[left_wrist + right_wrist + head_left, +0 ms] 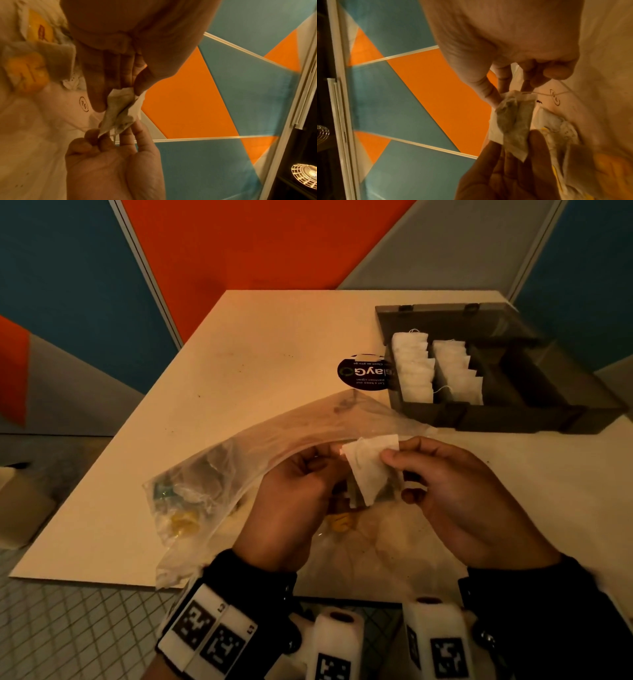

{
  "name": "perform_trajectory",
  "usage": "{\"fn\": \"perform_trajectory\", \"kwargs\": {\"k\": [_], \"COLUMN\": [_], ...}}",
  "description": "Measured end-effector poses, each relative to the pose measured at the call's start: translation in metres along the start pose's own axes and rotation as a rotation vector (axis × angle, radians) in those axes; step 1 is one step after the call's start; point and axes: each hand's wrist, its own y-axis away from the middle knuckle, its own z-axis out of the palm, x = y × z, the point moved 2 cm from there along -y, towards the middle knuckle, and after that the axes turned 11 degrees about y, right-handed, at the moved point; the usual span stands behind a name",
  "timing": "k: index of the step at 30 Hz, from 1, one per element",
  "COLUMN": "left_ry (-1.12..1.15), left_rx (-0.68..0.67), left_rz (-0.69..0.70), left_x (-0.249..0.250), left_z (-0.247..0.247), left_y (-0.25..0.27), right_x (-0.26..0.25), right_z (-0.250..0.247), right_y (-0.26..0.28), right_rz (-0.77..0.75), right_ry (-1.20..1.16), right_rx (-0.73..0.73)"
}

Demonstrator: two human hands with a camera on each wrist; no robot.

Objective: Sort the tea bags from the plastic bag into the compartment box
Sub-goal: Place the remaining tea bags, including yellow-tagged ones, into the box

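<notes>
Both hands, left hand and right hand, pinch one white paper tea bag above the clear plastic bag of yellow-tagged sachets; the dark compartment box on the surface holds two filled rows.

Bare tabletop left of compartment box

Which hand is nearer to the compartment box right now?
Right. The right hand pinches the tea bag just in front of the compartment box, below its front wall. The left hand sits farther left, at the plastic bag.
</notes>
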Motion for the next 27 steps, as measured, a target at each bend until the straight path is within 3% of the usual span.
{"fn": "perform_trajectory", "kwargs": {"k": [10, 17, 20, 24, 27], "left_ry": [0.012, -0.08, -0.171, -0.364, -0.39], "left_rx": [0.019, 0.195, 0.244, 0.042, -0.072], "left_rz": [0.067, 0.103, 0.032, -0.226, -0.231], "left_x": [-0.001, -0.004, -0.002, -0.001, -0.005], "left_z": [-0.003, -0.001, 0.006, 0.016, 0.021], "left_y": [-0.003, -0.008, -0.004, 0.001, 0.005], "right_x": [0.011, 0.013, 0.012, 0.009, 0.005], "right_z": [-0.025, -0.046, -0.045, -0.042, -0.037], "right_y": [0.012, 0.025, 0.024, 0.022, 0.021], "right_rz": [-0.025, -0.021, -0.026, -0.061, -0.069], "right_ry": [0.016, 0.007, -0.034, -0.055, -0.061], "right_rx": [-0.075, -0.092, -0.058, -0.019, -0.031]}}
